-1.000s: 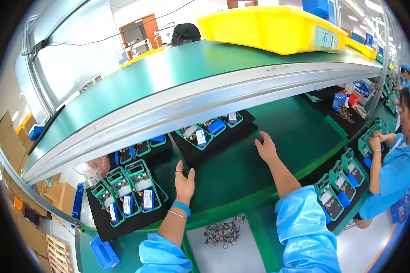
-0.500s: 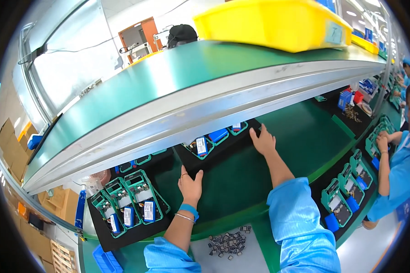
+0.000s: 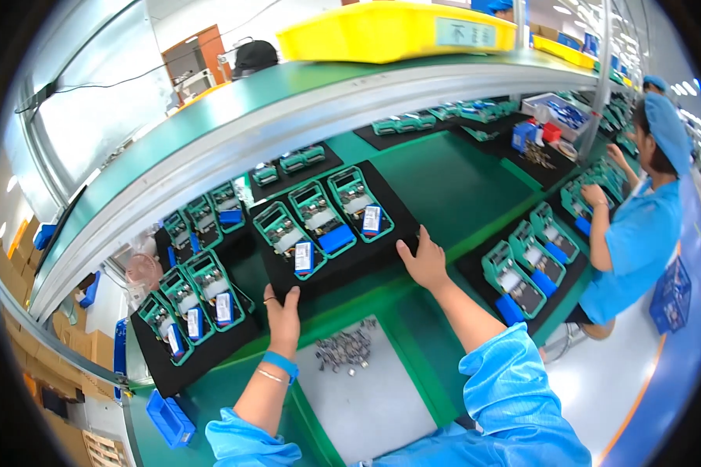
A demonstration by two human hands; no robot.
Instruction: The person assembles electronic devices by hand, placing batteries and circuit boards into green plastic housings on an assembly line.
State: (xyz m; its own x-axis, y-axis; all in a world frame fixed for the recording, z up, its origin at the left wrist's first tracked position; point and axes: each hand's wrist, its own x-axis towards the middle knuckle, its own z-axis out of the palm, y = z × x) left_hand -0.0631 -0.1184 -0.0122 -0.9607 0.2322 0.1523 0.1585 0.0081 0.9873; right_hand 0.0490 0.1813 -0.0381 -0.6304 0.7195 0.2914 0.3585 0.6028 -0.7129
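Observation:
A black mat or board (image 3: 382, 261) lies on the green bench in front of me. It bears three green plastic housings (image 3: 319, 210) with electronics inside, and white-labelled or blue battery packs (image 3: 336, 239) at their near ends. At the board's near left corner is my left hand (image 3: 283, 321), thumb and finger apart. My right hand (image 3: 427, 263) is at the near right corner, its thumb and fingers spread. Both hands are close against the board's edge; whether the fingertips press on it cannot be made out. No loose part shows in either hand.
Another black board (image 3: 226, 342) with similar housings lies to the left. A pale pad (image 3: 366, 412) with small metal parts is nearest me. Overhead runs a shelf (image 3: 350, 89) bearing a yellow bin (image 3: 397, 35). At right, a co-worker (image 3: 639, 226) handles housings; a blue tray (image 3: 170, 420) sits lower left.
The view has shifted, showing more of the board and its three housings below the shelf edge. My hands remain spread beside the board's near corners. The co-worker appears more fully.

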